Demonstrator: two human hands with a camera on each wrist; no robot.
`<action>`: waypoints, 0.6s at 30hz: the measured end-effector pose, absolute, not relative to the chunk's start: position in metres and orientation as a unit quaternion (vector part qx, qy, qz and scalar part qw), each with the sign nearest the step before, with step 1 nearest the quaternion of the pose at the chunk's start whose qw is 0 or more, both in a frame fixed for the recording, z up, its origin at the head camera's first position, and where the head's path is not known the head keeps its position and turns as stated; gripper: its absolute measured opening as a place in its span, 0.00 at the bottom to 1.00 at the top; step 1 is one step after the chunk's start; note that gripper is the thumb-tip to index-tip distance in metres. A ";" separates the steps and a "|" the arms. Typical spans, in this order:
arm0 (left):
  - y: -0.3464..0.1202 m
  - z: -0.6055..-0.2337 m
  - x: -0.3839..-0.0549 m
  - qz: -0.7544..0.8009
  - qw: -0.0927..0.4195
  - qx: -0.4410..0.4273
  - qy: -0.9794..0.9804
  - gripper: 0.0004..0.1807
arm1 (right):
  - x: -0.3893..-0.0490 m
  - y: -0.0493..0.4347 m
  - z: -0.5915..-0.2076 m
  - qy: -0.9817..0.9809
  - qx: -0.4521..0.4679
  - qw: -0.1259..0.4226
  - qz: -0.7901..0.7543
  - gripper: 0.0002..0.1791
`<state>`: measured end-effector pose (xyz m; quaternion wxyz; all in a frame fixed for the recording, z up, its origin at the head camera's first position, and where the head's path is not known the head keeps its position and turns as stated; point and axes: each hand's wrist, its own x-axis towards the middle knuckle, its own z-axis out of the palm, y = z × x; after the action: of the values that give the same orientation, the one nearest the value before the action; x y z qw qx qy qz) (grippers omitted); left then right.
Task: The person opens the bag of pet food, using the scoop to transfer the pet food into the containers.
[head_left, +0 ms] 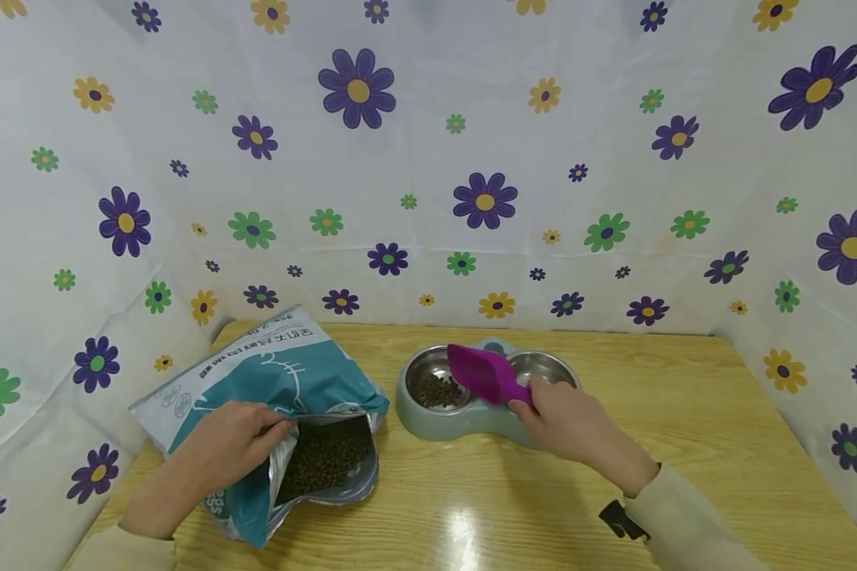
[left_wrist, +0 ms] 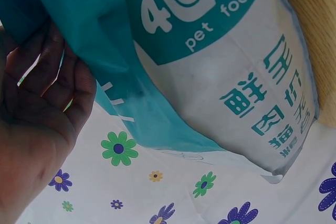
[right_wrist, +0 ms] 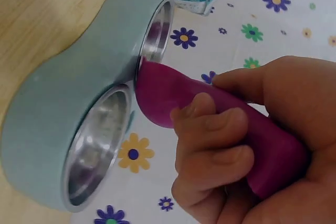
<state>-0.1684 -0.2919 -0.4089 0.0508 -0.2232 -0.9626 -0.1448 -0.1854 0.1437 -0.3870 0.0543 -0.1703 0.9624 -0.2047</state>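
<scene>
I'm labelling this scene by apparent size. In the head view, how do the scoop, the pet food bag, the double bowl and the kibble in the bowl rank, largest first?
1. Pet food bag
2. Double bowl
3. Purple scoop
4. Kibble in the bowl

The bag sits partly nearer the camera, but its lead looks clear.

Flowered sheeting (head_left: 428,151) makes this table (head_left: 671,412) a booth.

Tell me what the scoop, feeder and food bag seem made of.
Scoop: probably smooth plastic, evenly magenta with a soft sheen.
Feeder: the pale green body is likely satin plastic, evenly coloured; its bowls look like polished metal, given silvery reflections.
Food bag: likely plastic film, slightly glossy and creased; its silvery lining suggests foil.
</scene>
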 end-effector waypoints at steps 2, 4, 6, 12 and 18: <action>-0.292 -0.409 -0.168 -0.145 0.053 -0.223 -0.963 0.20 | -0.185 0.151 -0.390 0.951 -0.164 0.074 -0.250 0.15; -0.292 -0.409 -0.168 -0.143 0.052 -0.222 -0.963 0.19 | -0.184 0.158 -0.394 0.936 -0.157 0.097 -0.300 0.14; -0.292 -0.409 -0.168 -0.142 0.052 -0.220 -0.964 0.18 | -0.182 0.164 -0.399 0.918 -0.148 0.122 -0.346 0.16; -0.291 -0.409 -0.168 -0.143 0.048 -0.217 -0.964 0.18 | -0.172 0.178 -0.407 0.841 -0.126 0.240 -0.468 0.21; -0.292 -0.409 -0.169 -0.144 0.048 -0.221 -0.963 0.20 | -0.161 0.182 -0.413 0.774 -0.144 0.327 -0.522 0.20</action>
<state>-0.1687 -0.2917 -0.4091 0.0475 -0.2214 -0.9634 -0.1437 -0.1608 0.1823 -0.4128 0.3271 -0.1441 0.7745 -0.5219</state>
